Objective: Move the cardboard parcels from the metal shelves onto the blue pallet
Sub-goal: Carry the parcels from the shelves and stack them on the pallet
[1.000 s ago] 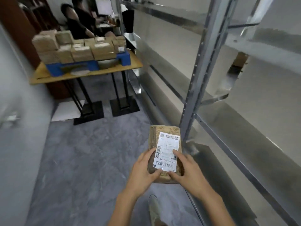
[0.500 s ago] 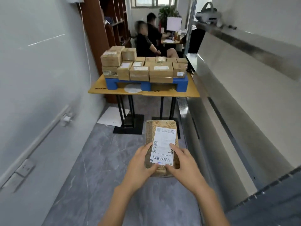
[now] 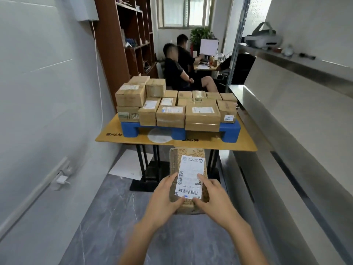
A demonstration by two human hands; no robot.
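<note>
I carry a small cardboard parcel (image 3: 188, 165) with a white barcode label in front of me. My left hand (image 3: 165, 199) grips its left near corner and my right hand (image 3: 212, 199) grips its right near corner, thumbs on top. Straight ahead the blue pallet (image 3: 230, 131) sits on a yellow-topped table (image 3: 246, 146). Several brown labelled parcels (image 3: 202, 115) cover the pallet, stacked two high at its left end (image 3: 130, 95). The metal shelves (image 3: 305, 115) run along my right side.
A white wall with a socket and plugged charger (image 3: 62, 178) closes the left. A white sheet (image 3: 131, 167) lies on the grey floor by the table's black legs (image 3: 145, 169). Two seated people (image 3: 177, 71) work at a desk beyond the table. A wooden bookcase (image 3: 129, 41) stands back left.
I have turned left away from the shelf upright and walked toward the table. The pallet and its parcels are now centred and much closer. Both hands keep the same hold on the parcel.
</note>
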